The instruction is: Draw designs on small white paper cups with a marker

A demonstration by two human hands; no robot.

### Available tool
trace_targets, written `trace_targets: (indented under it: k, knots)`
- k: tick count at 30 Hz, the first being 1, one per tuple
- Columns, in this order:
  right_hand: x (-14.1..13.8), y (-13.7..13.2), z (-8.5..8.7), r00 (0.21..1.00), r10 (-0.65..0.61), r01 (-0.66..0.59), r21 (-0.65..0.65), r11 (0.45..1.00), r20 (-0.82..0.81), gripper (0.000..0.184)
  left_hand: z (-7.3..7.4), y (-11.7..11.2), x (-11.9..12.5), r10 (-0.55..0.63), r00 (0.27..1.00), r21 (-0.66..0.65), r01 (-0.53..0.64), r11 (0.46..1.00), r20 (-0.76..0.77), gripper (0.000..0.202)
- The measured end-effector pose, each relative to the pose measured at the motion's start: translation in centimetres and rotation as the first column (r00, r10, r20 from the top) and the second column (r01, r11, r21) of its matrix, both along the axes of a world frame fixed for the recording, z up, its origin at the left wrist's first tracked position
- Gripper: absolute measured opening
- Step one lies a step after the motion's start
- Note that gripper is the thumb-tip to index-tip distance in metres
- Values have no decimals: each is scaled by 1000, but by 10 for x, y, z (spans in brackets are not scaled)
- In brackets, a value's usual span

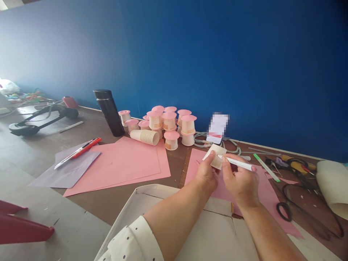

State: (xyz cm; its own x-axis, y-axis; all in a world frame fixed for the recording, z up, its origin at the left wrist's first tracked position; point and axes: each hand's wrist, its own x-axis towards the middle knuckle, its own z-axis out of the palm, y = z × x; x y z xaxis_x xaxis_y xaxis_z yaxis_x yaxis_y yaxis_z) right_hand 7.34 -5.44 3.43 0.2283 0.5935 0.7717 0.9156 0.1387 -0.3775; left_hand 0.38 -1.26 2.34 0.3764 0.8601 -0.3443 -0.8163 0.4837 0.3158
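My left hand (208,174) is wrapped round a small white paper cup (216,151), tilted above a pink paper sheet (194,163). In my right hand (243,183) is a white marker pen (239,163) with a pink end, its tip at the cup's side. Whatever is drawn there is too small to make out. Behind my hands, several paper cups with pink paper discs on top (170,121) stand in groups, some stacked. A nested stack of plain paper cups (145,137) lies on its side in front of them.
Left are pink sheets (116,163), a red utility knife (81,150) on grey paper (67,170) and a black flask (108,112). A phone (217,127) leans on the blue wall. Right lie a green-ended pen (266,167) and cables (299,206). A white box (152,194) sits before me.
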Motion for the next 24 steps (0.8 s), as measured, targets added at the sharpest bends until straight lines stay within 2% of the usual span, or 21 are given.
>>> trace_targets:
  k: [11, 17, 20, 24]
  knots:
    - [-1, 0, 0, 1000, 0, 0, 10, 1000, -18, 25, -1, 1, 1, -10, 1000, -13, 10, 1000, 23, 30]
    - [3, -2, 9, 983, 69, -39, 169, 985, -172, 25, 1, 2, -1, 14, 1000, -23, -14, 1000, 19, 34]
    - [6, 1, 8, 966, 104, -60, 186, 981, -237, 27, 1, 3, -2, -4, 1000, -43, 5, 999, 31, 36]
    - [8, 4, 2, 943, 137, -83, 186, 979, -304, 29, 0, 3, -4, -60, 997, 6, 59, 998, 42, 36]
